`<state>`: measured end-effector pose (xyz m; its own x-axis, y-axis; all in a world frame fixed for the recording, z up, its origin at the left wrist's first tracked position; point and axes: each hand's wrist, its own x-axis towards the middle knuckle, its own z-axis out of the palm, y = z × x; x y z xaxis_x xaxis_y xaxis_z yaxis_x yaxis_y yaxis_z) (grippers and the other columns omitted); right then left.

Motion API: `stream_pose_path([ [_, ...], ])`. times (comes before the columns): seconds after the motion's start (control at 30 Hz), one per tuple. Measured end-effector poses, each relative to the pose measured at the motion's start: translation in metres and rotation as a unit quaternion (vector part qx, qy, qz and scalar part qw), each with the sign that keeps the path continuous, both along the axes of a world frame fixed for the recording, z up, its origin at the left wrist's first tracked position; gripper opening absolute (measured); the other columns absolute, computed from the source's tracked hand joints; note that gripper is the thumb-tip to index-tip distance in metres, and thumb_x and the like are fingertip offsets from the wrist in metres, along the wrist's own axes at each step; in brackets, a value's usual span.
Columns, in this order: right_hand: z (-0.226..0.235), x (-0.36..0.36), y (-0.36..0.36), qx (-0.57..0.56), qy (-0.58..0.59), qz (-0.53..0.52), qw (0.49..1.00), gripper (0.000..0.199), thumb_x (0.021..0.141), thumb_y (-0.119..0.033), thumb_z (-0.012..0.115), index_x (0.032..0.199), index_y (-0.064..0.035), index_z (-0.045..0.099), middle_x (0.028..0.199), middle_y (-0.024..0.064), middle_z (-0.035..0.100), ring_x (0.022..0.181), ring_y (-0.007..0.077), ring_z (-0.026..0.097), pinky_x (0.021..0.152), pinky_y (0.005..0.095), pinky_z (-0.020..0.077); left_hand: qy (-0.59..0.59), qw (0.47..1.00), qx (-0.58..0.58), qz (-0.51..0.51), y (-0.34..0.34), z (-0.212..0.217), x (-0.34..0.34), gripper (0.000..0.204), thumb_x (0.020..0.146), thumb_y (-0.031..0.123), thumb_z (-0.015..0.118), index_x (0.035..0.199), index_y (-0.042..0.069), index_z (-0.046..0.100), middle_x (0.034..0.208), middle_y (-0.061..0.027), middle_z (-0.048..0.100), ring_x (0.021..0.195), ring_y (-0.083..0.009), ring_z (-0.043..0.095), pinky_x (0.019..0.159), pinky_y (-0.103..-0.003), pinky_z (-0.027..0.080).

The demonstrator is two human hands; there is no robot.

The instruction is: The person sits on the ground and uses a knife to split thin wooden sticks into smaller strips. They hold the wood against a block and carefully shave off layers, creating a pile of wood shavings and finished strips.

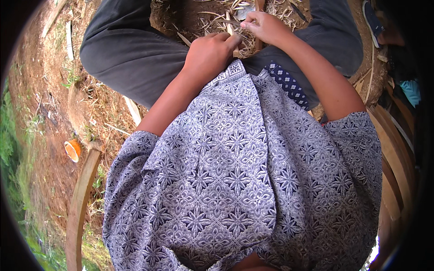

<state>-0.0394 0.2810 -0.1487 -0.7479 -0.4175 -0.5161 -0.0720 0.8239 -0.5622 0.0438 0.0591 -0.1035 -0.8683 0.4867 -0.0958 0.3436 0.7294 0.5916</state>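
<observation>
Near the top centre, my left hand [210, 53] is closed, knuckles up, around a narrow pale strip of wood [230, 30] that pokes out past its fingers. Just right of it, my right hand [266, 28] is closed in a pinch. A thin dark strip, like a blade [227, 21], runs from its fingertips leftward across the pale strip. Whether it is a knife I cannot tell, since its right end is hidden by the fingers. Both hands are close together, between my bent legs. Pale curled shavings [289, 13] lie on the ground around them.
An upright brown piece of wood [259, 44] stands beside the hands. An orange cup-like object [72, 150] and a wooden beam [83, 203] are on the ground at left. Curved planks [395, 158] are stacked at right, with a blue item [410, 92] and a dark shoe [372, 20] beyond.
</observation>
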Motion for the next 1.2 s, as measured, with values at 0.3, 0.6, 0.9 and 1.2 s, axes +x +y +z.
stream_pose_path([
  [0.3,-0.023,0.007,-0.018,0.033,0.025,-0.049,0.998,0.029,0.096,-0.04,0.067,0.102,-0.012,0.07,0.088,0.0166,0.07,0.081,0.0365,0.068,0.072,0.0465,0.0522,0.001,1.0,-0.004,-0.017,0.003,-0.005,0.001,0.028,0.081,0.018,0.075,0.107,0.019,0.066,0.092,-0.003,0.068,0.087,-0.0266,0.071,0.069,-0.041,0.057],
  [0.6,-0.043,-0.012,-0.013,-0.01,-0.135,-0.215,0.967,0.037,0.095,-0.046,0.068,0.105,-0.011,0.069,0.085,0.0097,0.075,0.066,0.0223,0.071,0.062,0.0379,0.0566,0.037,0.995,0.08,0.049,-0.008,0.018,-0.005,0.014,0.09,0.023,0.074,0.096,0.012,0.068,0.085,-0.009,0.07,0.08,-0.0316,0.069,0.069,-0.043,0.054],
  [0.9,0.037,0.018,0.027,-0.343,-0.111,-0.453,0.816,0.028,0.106,-0.035,0.06,0.117,-0.0104,0.055,0.076,-0.0008,0.06,0.06,0.0073,0.056,0.052,0.0239,0.0464,0.166,0.985,-0.028,0.035,-0.003,-0.003,-0.127,0.017,0.083,0.012,0.067,0.097,0.003,0.063,0.108,-0.021,0.053,0.111,-0.0427,0.052,0.099,-0.052,0.042],
  [1.2,0.055,0.041,0.074,-0.426,-0.082,-0.502,0.748,0.028,0.106,-0.034,0.058,0.119,-0.0099,0.053,0.08,-0.0013,0.059,0.057,0.0072,0.057,0.051,0.0243,0.049,0.02,0.954,-0.276,-0.115,0.005,-0.148,-0.19,0.038,0.092,0.029,0.06,0.121,0.005,0.066,0.13,-0.0204,0.057,0.127,-0.0367,0.054,0.104,-0.051,0.046],
])
